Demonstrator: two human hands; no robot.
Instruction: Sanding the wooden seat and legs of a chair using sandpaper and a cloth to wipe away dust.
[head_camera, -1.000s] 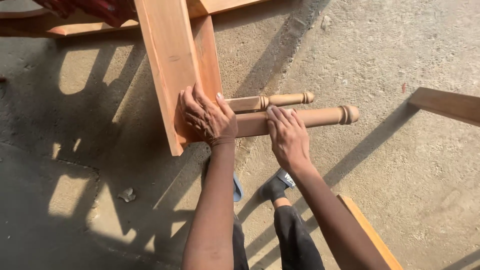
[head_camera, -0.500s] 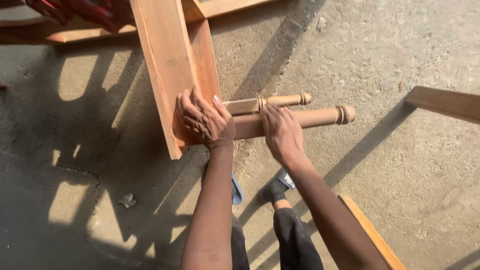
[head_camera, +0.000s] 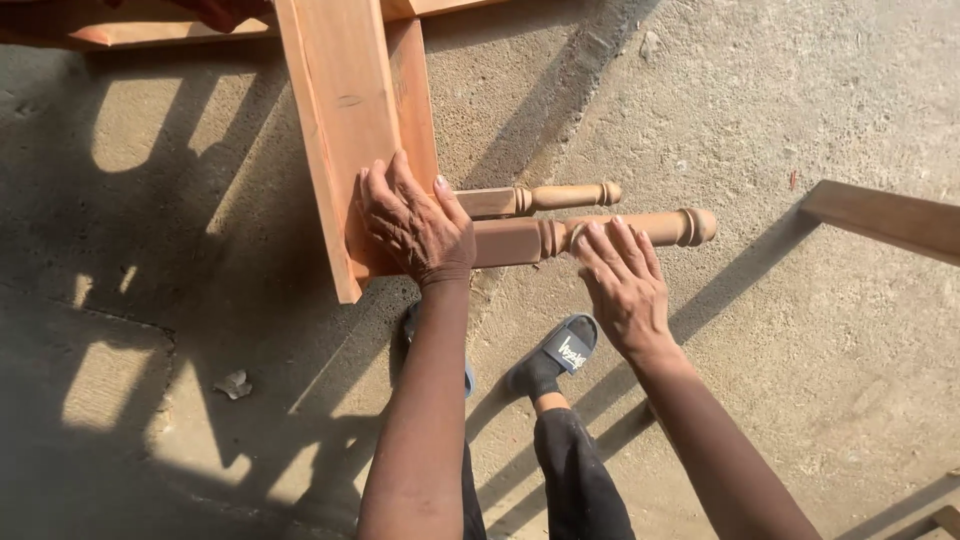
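My left hand (head_camera: 412, 222) presses flat on the lower end of a wide reddish wooden board (head_camera: 345, 120), part of a furniture frame lying on the concrete. Two turned wooden legs stick out to the right of it: a thicker near leg (head_camera: 600, 235) and a thinner far leg (head_camera: 545, 197). My right hand (head_camera: 620, 280) hovers with fingers spread, its fingertips at the near leg's turned section, holding nothing.
Another piece of wood (head_camera: 885, 218) juts in from the right edge. More of the frame (head_camera: 130, 32) runs along the top left. My foot in a black slide sandal (head_camera: 552, 358) stands below the legs. A small scrap (head_camera: 235, 383) lies on the concrete.
My right hand has slid off the near leg, moving right and down, and now has its fingers spread. My left hand stays pressed on the board.
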